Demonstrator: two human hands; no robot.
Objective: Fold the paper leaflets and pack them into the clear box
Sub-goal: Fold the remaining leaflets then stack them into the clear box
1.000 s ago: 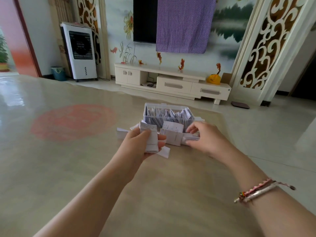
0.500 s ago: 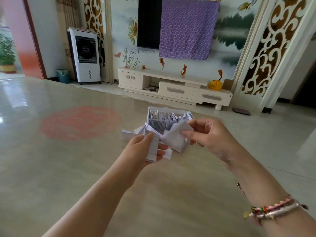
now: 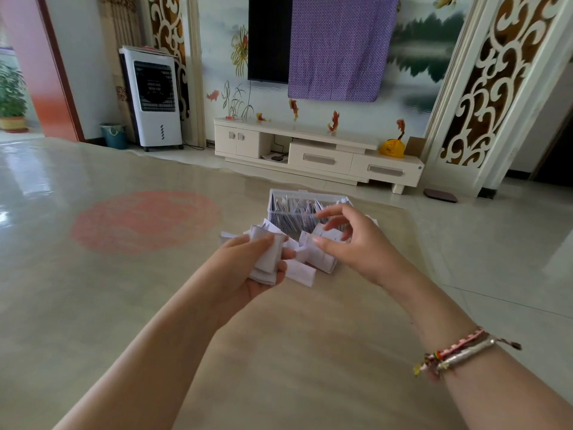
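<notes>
Table (image 3: pixel 124 305) is carrying the clear box (image 3: pixel 279 209), standing approx. centre and packed w/ upright folded leaflets (image 3: pixel 294 209). Left hand (image 3: pixel 245 268) is gripping a folded leaflet stack (image 3: pixel 266 259) just in front of the box. Right hand (image 3: pixel 350 243) is hovering w/ fingers loosely spread, holding nothing, over loose leaflets (image 3: pixel 322 256).

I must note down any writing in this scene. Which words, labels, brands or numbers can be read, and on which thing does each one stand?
No text can be read here.
Leaflets in the left hand: printing shows only as a grey blur.
Loose leaflets on the table: faint lines, too small to read.
Leaflets in the clear box: too small.
Air cooler: dark panel, no legible label.
Yellow bag: reddish mark, blurred.
</notes>
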